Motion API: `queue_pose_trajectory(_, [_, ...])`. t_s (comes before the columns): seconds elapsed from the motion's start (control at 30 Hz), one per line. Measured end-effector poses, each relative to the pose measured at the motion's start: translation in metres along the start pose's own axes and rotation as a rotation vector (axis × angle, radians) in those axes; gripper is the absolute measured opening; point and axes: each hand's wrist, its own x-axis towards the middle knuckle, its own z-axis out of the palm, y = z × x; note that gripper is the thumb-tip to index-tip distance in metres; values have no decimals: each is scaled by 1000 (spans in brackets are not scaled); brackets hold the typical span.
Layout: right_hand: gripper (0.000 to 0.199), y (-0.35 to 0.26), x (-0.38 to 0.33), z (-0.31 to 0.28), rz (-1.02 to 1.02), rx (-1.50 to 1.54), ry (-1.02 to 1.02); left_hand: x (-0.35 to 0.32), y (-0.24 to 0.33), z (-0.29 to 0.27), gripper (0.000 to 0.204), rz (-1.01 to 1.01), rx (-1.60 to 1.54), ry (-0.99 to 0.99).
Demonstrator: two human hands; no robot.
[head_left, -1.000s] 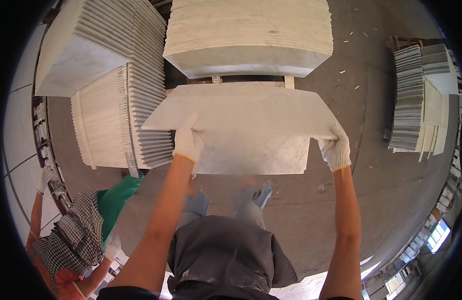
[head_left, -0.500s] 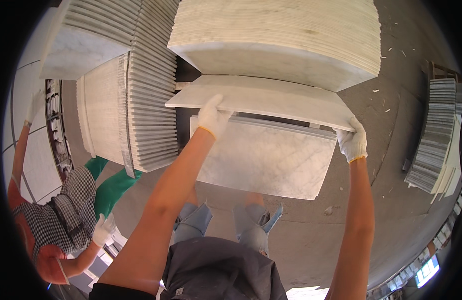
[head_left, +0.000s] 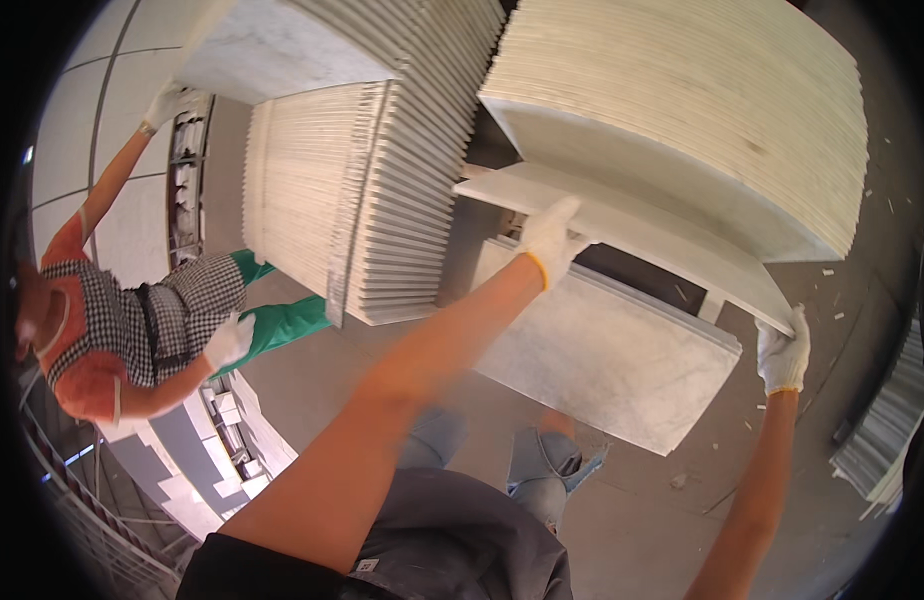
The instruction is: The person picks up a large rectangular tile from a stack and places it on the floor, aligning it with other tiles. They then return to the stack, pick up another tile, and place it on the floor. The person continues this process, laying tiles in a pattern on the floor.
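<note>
A pale marble slab [head_left: 642,228] lies between my two hands, close against the front of a tall stack of similar slabs [head_left: 682,110]. My left hand [head_left: 554,240], in a white knit glove with a yellow cuff, is closed on its near edge, left of the middle. At its right end my right hand [head_left: 785,348], gloved the same way, grips the corner from below. Nearer to my legs are a few more slabs, the front marble slab [head_left: 607,350] showing its broad veined face. A dark gap separates their top edges from the slab I hold.
To the left stands another big strapped stack of slabs [head_left: 312,180]. A co-worker in a checked apron [head_left: 157,310] and green trousers stands beyond it, one gloved hand raised. More slabs [head_left: 887,420] stand at the far right. White chips litter the grey floor [head_left: 672,500].
My view has turned, so the stacks and slab sit farther right and tilted. Both hands keep hold of the slab. More of the gap under its near edge shows, and more of the co-worker.
</note>
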Motion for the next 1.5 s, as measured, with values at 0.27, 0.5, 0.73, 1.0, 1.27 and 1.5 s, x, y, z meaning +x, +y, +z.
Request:
queue_pose_trajectory(0.27, [41,1,-35,83,21,125,-136,19,95,-8,75,-3,336,-223])
queue_pose_trajectory(0.5, [29,123,-158,51,284,41,-100,-145,-4,-132,44,292,1006,-354])
queue_pose_trajectory(0.73, [25,250,-280,-51,-230,-771,-421,-322,-64,-202,44,149,1334,-773])
queue_pose_trajectory(1.0, [32,214,-317,39,698,-59,200,-356,-24,-192,53,-483,642,-236])
queue_pose_trajectory(1.27, [28,209,-348,77,524,-190,-11,-393,63,-203,39,-266,524,21])
queue_pose_trajectory(1.5, [26,171,-360,63,670,-256,259,-418,149,-224,33,-392,200,249])
